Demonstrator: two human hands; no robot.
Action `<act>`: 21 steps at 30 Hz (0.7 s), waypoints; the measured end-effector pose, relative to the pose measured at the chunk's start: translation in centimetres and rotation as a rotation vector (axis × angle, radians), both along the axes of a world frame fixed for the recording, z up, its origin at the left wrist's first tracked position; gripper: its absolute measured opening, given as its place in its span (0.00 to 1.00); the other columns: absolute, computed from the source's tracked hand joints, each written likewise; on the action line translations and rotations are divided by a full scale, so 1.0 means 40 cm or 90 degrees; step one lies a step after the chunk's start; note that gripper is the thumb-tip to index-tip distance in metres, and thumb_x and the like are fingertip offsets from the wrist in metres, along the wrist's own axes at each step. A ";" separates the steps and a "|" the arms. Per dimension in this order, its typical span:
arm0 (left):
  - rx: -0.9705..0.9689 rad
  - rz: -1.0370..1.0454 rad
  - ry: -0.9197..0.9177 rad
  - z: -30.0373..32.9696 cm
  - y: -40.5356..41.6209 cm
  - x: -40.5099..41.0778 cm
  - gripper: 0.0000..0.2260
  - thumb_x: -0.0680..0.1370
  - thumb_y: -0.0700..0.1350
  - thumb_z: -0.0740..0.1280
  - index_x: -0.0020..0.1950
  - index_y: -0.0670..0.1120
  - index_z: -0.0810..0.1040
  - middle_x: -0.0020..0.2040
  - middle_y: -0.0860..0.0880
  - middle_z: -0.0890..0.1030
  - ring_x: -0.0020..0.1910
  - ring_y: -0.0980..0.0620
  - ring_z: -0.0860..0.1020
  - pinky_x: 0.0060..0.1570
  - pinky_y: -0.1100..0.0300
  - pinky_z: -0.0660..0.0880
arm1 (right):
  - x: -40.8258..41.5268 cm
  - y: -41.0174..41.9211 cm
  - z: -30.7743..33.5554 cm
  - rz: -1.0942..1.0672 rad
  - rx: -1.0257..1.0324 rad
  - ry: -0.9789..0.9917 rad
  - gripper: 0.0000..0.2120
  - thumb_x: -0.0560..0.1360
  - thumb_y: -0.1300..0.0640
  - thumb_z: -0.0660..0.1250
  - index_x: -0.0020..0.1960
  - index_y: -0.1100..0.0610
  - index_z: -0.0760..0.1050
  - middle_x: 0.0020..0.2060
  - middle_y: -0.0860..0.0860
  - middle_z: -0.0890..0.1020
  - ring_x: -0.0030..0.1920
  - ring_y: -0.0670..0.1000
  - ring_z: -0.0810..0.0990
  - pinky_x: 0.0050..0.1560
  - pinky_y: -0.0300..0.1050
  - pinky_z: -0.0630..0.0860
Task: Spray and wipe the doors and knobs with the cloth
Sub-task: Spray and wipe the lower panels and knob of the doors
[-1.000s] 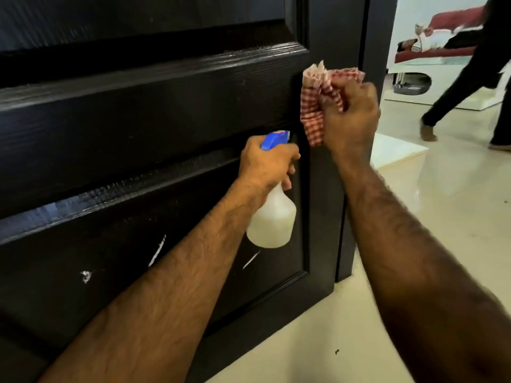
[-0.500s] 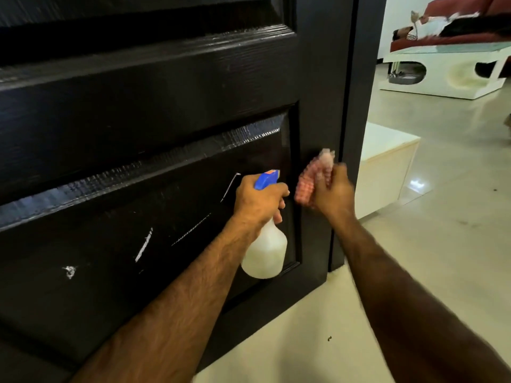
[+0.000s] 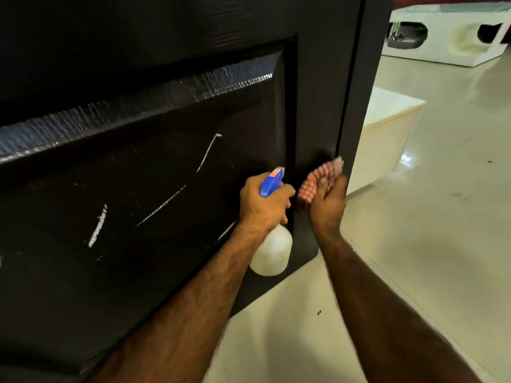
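A black panelled door (image 3: 154, 189) fills the left and centre, with white scratch marks on its lower panel. My left hand (image 3: 262, 203) grips a white spray bottle (image 3: 272, 252) with a blue trigger head, held close to the door's lower panel. My right hand (image 3: 329, 203) presses a bunched red-and-white checked cloth (image 3: 318, 179) against the door's right stile, low down near its free edge. The cloth looks blurred. No knob is in view.
A glossy cream tiled floor (image 3: 414, 258) spreads to the right and below. A low white block (image 3: 387, 128) stands just past the door's edge. A white curved table (image 3: 453, 31) sits at the far top right.
My right hand has slid the cloth down the door's right stile from chest height to near the bottom. My left hand with the bottle dropped too, and my view tilted down. A walking person left view.
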State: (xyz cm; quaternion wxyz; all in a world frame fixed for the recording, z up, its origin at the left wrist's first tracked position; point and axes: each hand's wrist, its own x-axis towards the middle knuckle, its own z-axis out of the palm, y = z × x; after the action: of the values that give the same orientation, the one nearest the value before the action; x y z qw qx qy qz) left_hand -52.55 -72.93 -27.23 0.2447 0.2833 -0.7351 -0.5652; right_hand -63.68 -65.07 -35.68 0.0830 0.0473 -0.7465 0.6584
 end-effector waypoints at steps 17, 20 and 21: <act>0.019 0.035 0.073 -0.280 0.011 0.024 0.06 0.79 0.41 0.75 0.45 0.42 0.80 0.39 0.38 0.81 0.30 0.50 0.78 0.30 0.59 0.79 | -0.057 -0.061 0.005 -0.033 -0.118 0.240 0.19 0.87 0.53 0.63 0.74 0.61 0.70 0.64 0.54 0.82 0.61 0.49 0.83 0.61 0.44 0.82; 0.049 0.039 0.045 -0.354 -0.002 0.034 0.07 0.78 0.41 0.76 0.43 0.44 0.79 0.37 0.41 0.81 0.29 0.51 0.77 0.30 0.59 0.79 | -0.037 -0.029 -0.215 -0.087 -0.036 -0.020 0.19 0.88 0.52 0.61 0.77 0.56 0.69 0.65 0.55 0.82 0.62 0.54 0.83 0.56 0.43 0.78; 0.054 0.032 0.031 -0.373 -0.002 0.035 0.08 0.79 0.42 0.76 0.43 0.45 0.79 0.35 0.44 0.81 0.29 0.51 0.77 0.30 0.59 0.79 | -0.045 -0.019 -0.294 -0.047 0.012 -0.133 0.20 0.88 0.52 0.61 0.78 0.56 0.68 0.67 0.56 0.81 0.64 0.57 0.82 0.58 0.42 0.76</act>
State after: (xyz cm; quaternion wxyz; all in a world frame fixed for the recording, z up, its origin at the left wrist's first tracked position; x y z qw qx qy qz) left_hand -51.15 -73.03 -42.14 0.2641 0.2981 -0.6971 -0.5962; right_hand -65.46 -65.84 -47.46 0.0286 -0.0479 -0.7583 0.6495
